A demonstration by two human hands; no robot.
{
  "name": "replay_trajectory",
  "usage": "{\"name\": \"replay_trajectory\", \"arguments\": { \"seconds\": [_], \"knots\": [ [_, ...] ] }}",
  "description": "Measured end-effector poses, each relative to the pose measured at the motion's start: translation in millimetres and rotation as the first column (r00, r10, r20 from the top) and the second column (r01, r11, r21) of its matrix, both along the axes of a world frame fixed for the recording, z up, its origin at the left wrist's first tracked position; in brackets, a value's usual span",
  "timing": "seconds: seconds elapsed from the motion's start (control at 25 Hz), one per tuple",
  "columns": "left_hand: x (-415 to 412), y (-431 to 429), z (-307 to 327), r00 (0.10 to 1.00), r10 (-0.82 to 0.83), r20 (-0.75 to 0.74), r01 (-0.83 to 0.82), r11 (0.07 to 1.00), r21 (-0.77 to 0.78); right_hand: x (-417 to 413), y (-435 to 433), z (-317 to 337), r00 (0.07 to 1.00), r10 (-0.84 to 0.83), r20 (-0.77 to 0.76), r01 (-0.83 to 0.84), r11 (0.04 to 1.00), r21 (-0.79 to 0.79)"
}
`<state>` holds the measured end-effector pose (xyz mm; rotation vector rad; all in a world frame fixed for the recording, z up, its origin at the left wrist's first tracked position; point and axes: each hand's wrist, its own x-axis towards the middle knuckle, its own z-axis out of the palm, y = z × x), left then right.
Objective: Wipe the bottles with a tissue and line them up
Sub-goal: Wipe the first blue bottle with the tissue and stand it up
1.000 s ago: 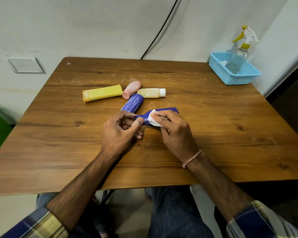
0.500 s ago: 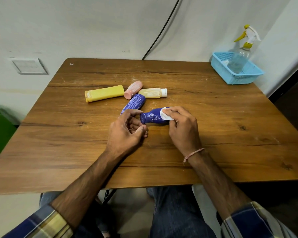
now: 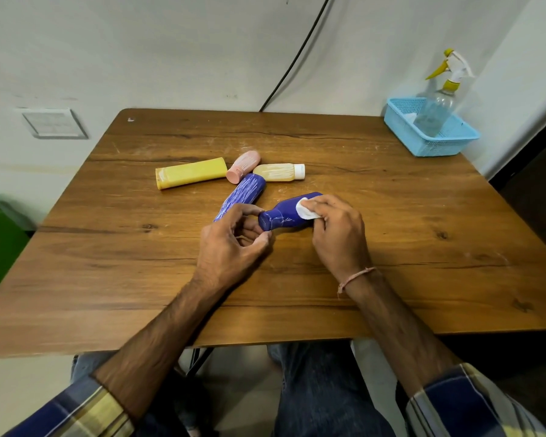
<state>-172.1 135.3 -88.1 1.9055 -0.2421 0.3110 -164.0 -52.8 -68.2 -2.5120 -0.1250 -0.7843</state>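
Observation:
A small dark blue bottle (image 3: 283, 215) lies on its side at the table's middle. My left hand (image 3: 230, 247) pinches its cap end between thumb and fingers. My right hand (image 3: 338, 231) presses a folded white tissue (image 3: 305, 210) against the bottle's upper side. Behind it lie a longer blue bottle (image 3: 245, 193), a yellow tube (image 3: 190, 176), a pink bottle (image 3: 243, 167) and a pale yellow bottle with a white cap (image 3: 279, 172), all on their sides and scattered at different angles.
A blue plastic basket (image 3: 423, 143) holding a clear spray bottle (image 3: 438, 105) with a yellow and white trigger stands at the wooden table's (image 3: 108, 263) far right corner. A black cable (image 3: 290, 61) runs down the wall behind.
My right hand slid the tissue along the small blue bottle toward its base end. The bottle's cap end is more exposed now, with my left hand's fingers around it.

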Motion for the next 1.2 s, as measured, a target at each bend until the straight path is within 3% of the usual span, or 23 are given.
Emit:
{"name": "replay_trajectory", "arguments": {
  "seconds": [0.16,0.2,0.32,0.36,0.48,0.52,0.64,0.8,0.84,0.96,1.12,1.2],
  "knots": [
    [-1.1,-0.4,0.6,1.000,0.004,-0.004,-0.004,1.000,-0.018,-16.4,26.1,3.4,0.939,0.342,0.016,-0.340,0.936,-0.089],
    [-1.2,-0.3,1.6,1.000,0.006,-0.006,-0.006,1.000,-0.020,-13.2,21.9,4.6,0.937,0.349,0.022,-0.345,0.933,-0.101],
    [-1.5,-2.1,5.9,0.999,0.036,-0.036,-0.037,0.999,-0.032,1.0,7.8,7.1,0.997,0.075,-0.009,-0.075,0.997,-0.010],
    [-1.6,-2.6,6.5,0.998,0.048,-0.048,-0.050,0.998,-0.037,-1.4,11.9,7.6,0.996,0.083,-0.019,-0.083,0.996,-0.013],
    [-0.9,-2.6,5.4,0.994,0.080,-0.075,-0.084,0.995,-0.045,-21.5,26.8,3.9,0.941,0.337,0.007,-0.334,0.936,-0.114],
    [-1.1,-2.2,5.6,0.994,0.076,-0.076,-0.078,0.997,-0.027,-20.4,22.8,3.6,0.941,0.337,0.010,-0.333,0.934,-0.133],
    [-2.7,-3.2,7.7,0.996,0.056,-0.072,-0.054,0.998,0.035,-5.4,12.8,7.3,0.995,0.103,0.004,-0.103,0.993,-0.059],
    [-2.1,-2.9,5.8,0.991,0.101,-0.093,-0.099,0.995,0.018,-21.4,33.0,6.6,0.932,0.363,-0.011,-0.361,0.922,-0.140],
    [-2.2,-3.4,5.9,0.989,0.109,-0.105,-0.107,0.994,0.023,-19.6,27.9,6.4,0.931,0.366,-0.005,-0.363,0.920,-0.147],
    [-2.4,-4.0,7.8,0.984,0.124,-0.130,-0.121,0.992,0.025,-6.6,14.4,8.6,0.988,0.152,0.017,-0.150,0.987,-0.060],
    [-0.1,-0.7,3.2,0.977,0.104,-0.184,-0.112,0.993,-0.033,-20.5,28.1,3.8,0.938,0.348,-0.005,-0.345,0.928,-0.144],
    [0.2,-0.6,2.6,0.979,0.089,-0.184,-0.093,0.996,-0.009,-13.1,18.2,4.5,0.966,0.258,0.015,-0.254,0.959,-0.122]
  ]
}}
